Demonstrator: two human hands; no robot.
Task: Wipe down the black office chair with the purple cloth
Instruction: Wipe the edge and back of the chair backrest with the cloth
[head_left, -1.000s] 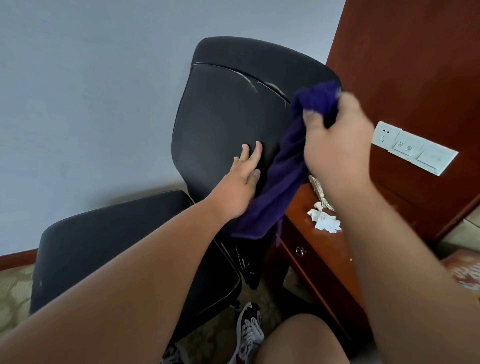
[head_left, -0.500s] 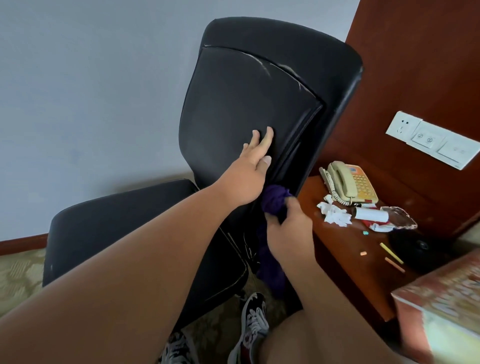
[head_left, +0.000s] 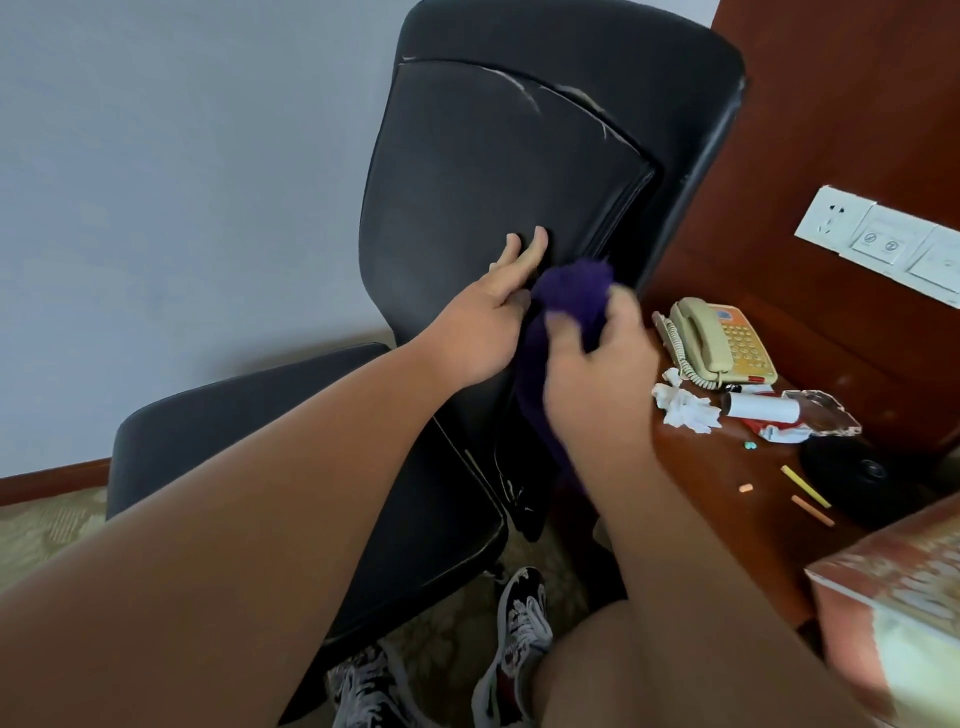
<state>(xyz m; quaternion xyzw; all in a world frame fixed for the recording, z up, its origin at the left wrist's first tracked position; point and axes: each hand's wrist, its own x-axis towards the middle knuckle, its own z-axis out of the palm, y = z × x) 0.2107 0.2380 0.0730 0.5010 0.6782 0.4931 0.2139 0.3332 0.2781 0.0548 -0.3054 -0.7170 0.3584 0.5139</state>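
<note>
The black office chair (head_left: 493, 171) fills the middle of the head view, its backrest upright and its seat (head_left: 249, 415) low at the left. My left hand (head_left: 483, 322) rests flat with straight fingers on the lower backrest. My right hand (head_left: 597, 364) grips the bunched purple cloth (head_left: 569, 296) and holds it against the backrest's lower right edge, right beside my left hand. The cloth's tail hangs down behind my right wrist.
A wooden side table (head_left: 727, 467) stands just right of the chair with a beige phone (head_left: 722, 338), crumpled tissue (head_left: 683, 408), a white tube and small chalk pieces. Wall sockets (head_left: 883, 239) sit on the wood panel. A printed box (head_left: 898, 613) is at lower right. My shoes (head_left: 514, 639) stand below.
My right hand swept the cloth down from the backrest's upper right edge to its base, then rose a little to beside my left hand. My left hand stayed on the backrest.
</note>
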